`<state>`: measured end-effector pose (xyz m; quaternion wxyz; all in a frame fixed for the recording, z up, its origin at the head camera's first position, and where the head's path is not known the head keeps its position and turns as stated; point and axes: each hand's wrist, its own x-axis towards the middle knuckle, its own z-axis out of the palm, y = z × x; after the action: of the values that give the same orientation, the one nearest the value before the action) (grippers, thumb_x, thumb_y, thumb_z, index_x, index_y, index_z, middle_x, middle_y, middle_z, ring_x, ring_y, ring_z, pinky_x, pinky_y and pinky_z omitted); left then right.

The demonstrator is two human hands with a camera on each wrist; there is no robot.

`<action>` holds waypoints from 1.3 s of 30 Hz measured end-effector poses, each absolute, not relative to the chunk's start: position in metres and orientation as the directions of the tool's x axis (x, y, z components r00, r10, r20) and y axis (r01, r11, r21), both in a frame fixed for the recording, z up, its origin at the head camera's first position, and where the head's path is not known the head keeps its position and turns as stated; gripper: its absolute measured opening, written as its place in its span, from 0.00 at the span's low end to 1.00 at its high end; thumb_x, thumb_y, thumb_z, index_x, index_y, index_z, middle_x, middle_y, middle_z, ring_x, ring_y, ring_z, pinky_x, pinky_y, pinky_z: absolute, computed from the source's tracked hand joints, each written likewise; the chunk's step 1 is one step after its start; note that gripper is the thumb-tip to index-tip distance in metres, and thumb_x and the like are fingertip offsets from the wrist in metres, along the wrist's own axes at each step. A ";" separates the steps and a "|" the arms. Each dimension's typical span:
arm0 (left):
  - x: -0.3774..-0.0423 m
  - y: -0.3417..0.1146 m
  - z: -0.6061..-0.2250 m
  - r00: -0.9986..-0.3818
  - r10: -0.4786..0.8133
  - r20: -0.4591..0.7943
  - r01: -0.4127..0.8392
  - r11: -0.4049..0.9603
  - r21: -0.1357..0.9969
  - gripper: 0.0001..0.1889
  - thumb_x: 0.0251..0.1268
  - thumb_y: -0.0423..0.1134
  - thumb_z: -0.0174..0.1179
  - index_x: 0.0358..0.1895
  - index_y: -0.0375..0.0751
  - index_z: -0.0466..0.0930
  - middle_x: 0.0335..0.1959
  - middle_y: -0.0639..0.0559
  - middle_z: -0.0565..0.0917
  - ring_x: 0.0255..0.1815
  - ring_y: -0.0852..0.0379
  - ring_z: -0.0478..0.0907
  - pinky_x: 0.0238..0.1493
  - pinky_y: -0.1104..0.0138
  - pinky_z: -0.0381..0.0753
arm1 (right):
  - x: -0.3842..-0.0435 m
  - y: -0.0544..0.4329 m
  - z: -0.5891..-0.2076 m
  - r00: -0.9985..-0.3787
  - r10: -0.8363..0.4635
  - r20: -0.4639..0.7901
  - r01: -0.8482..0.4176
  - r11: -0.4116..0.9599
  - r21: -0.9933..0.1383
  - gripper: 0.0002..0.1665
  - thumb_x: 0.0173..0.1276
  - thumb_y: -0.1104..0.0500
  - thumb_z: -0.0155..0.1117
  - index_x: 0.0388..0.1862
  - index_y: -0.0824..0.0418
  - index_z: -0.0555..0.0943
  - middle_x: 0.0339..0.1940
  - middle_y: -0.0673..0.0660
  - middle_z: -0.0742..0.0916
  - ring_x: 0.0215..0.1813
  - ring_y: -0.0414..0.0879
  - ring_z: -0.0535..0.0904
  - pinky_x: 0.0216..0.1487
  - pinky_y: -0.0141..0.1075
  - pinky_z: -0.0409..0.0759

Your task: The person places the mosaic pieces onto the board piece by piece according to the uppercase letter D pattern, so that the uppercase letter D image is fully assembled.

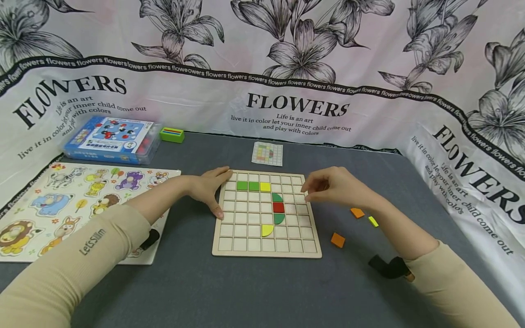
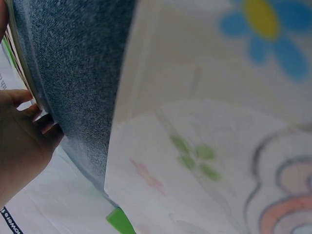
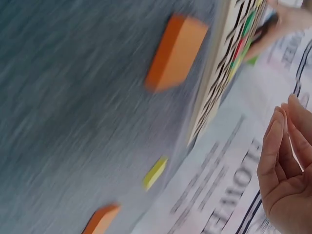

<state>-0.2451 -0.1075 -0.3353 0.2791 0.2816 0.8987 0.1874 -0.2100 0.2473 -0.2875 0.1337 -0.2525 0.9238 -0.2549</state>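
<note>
A wooden grid board [image 1: 267, 253] lies on the dark table. Set into its cells are two green squares [image 1: 248, 186], a yellow square [image 1: 265, 187], a red square [image 1: 278, 207], two green rounded pieces [image 1: 279, 219] and a yellow rounded piece [image 1: 267, 230]. My left hand [image 1: 207, 189] rests against the board's left edge, thumb and fingers spread along it. By the right edge hovers my right hand [image 1: 334, 184], fingers loosely bent and thumb near the index finger; no piece shows between the fingertips. In the right wrist view, this hand [image 3: 287, 165] also appears without any visible piece.
Two orange pieces [image 1: 338, 240] and a thin yellow piece [image 1: 373, 221] lie right of the board. Behind it is a printed pattern card [image 1: 256, 159]. An animal picture board [image 1: 94, 214], a blue box [image 1: 110, 136] and a green block [image 1: 172, 135] occupy the left.
</note>
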 end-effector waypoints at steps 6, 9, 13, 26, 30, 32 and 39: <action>-0.245 -0.108 -0.335 -0.681 0.612 -0.403 0.396 0.770 0.501 0.66 0.49 0.52 0.76 0.80 0.33 0.34 0.82 0.34 0.33 0.83 0.32 0.32 0.79 0.39 0.45 | -0.220 0.285 -0.287 -0.866 -0.481 -0.135 -0.336 0.761 -0.555 0.14 0.66 0.53 0.70 0.49 0.53 0.85 0.39 0.50 0.89 0.38 0.52 0.85 0.38 0.38 0.83; -0.245 -0.108 -0.335 -0.676 0.616 -0.404 0.398 0.767 0.504 0.67 0.49 0.53 0.76 0.80 0.34 0.34 0.82 0.33 0.33 0.82 0.32 0.32 0.79 0.38 0.45 | -0.223 0.303 -0.289 -0.875 -0.463 -0.141 -0.316 0.767 -0.558 0.16 0.67 0.52 0.69 0.51 0.55 0.84 0.42 0.51 0.89 0.40 0.50 0.86 0.41 0.38 0.84; -0.245 -0.109 -0.335 -0.675 0.619 -0.401 0.402 0.764 0.505 0.67 0.49 0.53 0.76 0.80 0.33 0.33 0.81 0.33 0.33 0.82 0.32 0.32 0.79 0.38 0.45 | -0.229 0.324 -0.294 -0.889 -0.430 -0.156 -0.283 0.785 -0.552 0.19 0.67 0.51 0.69 0.53 0.57 0.84 0.44 0.53 0.88 0.41 0.42 0.84 0.43 0.35 0.83; -0.245 -0.108 -0.335 -0.678 0.615 -0.403 0.394 0.767 0.507 0.67 0.50 0.52 0.76 0.80 0.33 0.33 0.81 0.33 0.33 0.82 0.32 0.32 0.79 0.39 0.45 | -0.244 0.370 -0.308 -0.861 -0.447 -0.241 -0.228 0.764 -0.604 0.20 0.68 0.53 0.68 0.56 0.60 0.82 0.44 0.56 0.87 0.42 0.39 0.83 0.44 0.33 0.82; -0.245 -0.108 -0.334 -0.679 0.611 -0.407 0.390 0.770 0.505 0.66 0.50 0.52 0.76 0.80 0.33 0.33 0.81 0.33 0.32 0.82 0.32 0.31 0.79 0.39 0.45 | -0.245 0.375 -0.311 -0.818 -0.487 -0.307 -0.209 0.748 -0.631 0.21 0.68 0.54 0.68 0.56 0.61 0.81 0.42 0.56 0.86 0.41 0.41 0.83 0.46 0.34 0.83; -0.245 -0.107 -0.334 -0.679 0.611 -0.406 0.392 0.770 0.503 0.66 0.50 0.52 0.76 0.80 0.33 0.33 0.82 0.33 0.33 0.82 0.32 0.32 0.79 0.39 0.45 | -0.246 0.377 -0.313 -0.793 -0.507 -0.339 -0.199 0.741 -0.642 0.21 0.67 0.55 0.68 0.56 0.63 0.80 0.43 0.57 0.85 0.42 0.41 0.84 0.46 0.34 0.83; -0.245 -0.108 -0.334 -0.679 0.615 -0.401 0.398 0.767 0.504 0.67 0.49 0.52 0.76 0.80 0.32 0.34 0.81 0.33 0.33 0.82 0.31 0.32 0.79 0.39 0.45 | -0.245 0.379 -0.315 -0.746 -0.521 -0.415 -0.167 0.750 -0.640 0.23 0.63 0.56 0.72 0.54 0.63 0.81 0.47 0.60 0.84 0.44 0.39 0.80 0.46 0.32 0.83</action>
<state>-0.2446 -0.1077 -0.3337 0.2843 0.2826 0.8959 0.1913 -0.2455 0.3792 -0.3151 0.2987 -0.1940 0.8864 -0.2958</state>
